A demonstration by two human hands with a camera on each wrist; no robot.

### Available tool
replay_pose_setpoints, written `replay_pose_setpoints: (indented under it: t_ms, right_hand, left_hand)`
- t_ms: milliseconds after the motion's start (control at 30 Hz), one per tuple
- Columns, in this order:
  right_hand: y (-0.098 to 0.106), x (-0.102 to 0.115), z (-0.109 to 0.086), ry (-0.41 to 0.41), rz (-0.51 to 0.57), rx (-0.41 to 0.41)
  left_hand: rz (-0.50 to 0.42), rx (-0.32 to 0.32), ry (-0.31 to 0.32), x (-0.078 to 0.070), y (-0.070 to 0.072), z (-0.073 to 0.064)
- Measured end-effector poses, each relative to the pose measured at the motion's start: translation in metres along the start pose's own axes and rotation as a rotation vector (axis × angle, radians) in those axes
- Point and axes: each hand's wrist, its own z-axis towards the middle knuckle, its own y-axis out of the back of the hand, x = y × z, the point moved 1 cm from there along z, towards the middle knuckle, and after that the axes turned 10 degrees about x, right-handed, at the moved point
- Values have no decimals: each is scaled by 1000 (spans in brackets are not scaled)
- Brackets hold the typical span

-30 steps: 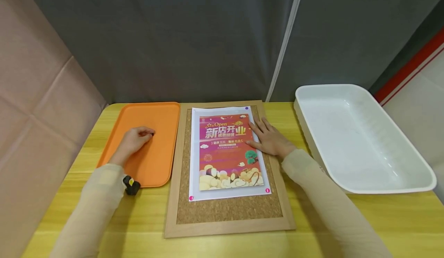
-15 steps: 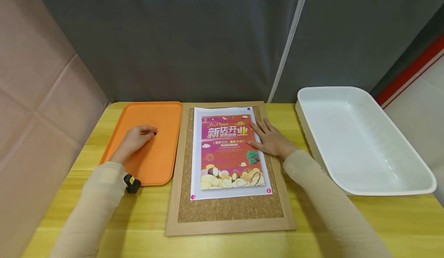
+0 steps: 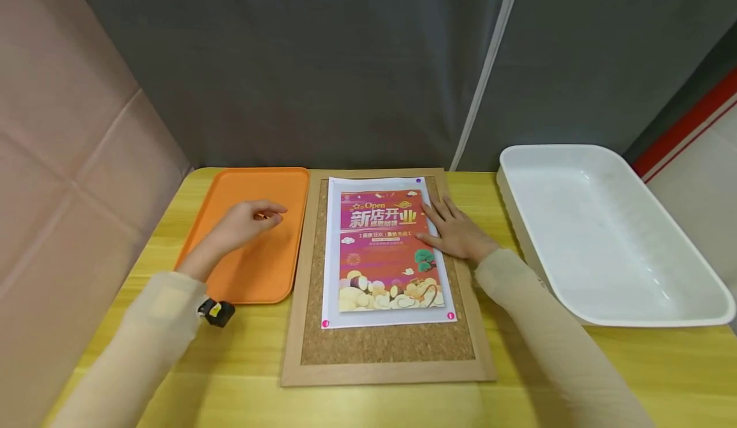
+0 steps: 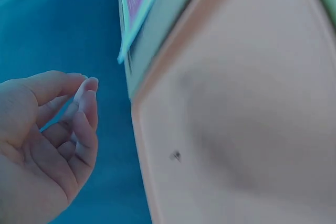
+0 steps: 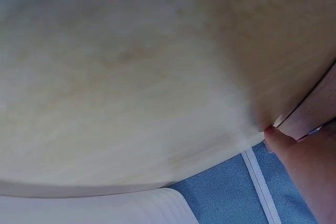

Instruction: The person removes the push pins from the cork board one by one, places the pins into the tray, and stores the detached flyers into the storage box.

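Observation:
My left hand [image 3: 247, 224] hangs over the orange tray [image 3: 253, 281], fingers curled and thumb tip meeting a fingertip. Whether anything tiny sits between those tips cannot be made out. A small dark thing, perhaps a pushpin [image 4: 177, 156], lies on the tray in the left wrist view. My right hand [image 3: 457, 235] lies flat with spread fingers on the right edge of a red poster [image 3: 380, 242] and on the wood-framed cork board [image 3: 391, 345] under it. Pushpins show at the poster's top right [image 3: 418, 180], bottom left [image 3: 325, 323] and bottom right [image 3: 451, 316].
A deep white tub [image 3: 604, 236] stands to the right of the board on the wooden table [image 3: 247, 377]. Grey cloth [image 3: 316, 70] hangs behind the table, and a pinkish padded wall [image 3: 69, 159] borders its left side. A black device [image 3: 217, 313] sits at my left wrist.
My left hand has lifted and shifted right over the tray, and the dark spot by its fingertips no longer shows in the head view. My right hand stays put on the poster.

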Motion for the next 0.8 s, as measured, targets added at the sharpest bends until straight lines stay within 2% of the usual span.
replay_pose_setpoints:
  t_ms: [267,533,800]
  right_hand:
    - [-1,-1,1,-1,-2,0]
    - [-2,-2,3,-9,-3,9]
    - [-2,-2,3,-3,8,5]
  left_hand:
    - [20,78,-98,-33,-18,-3]
    - [37,221,-164,-62,-41,-9]
    - [41,288,-164,-77,-49,-18]
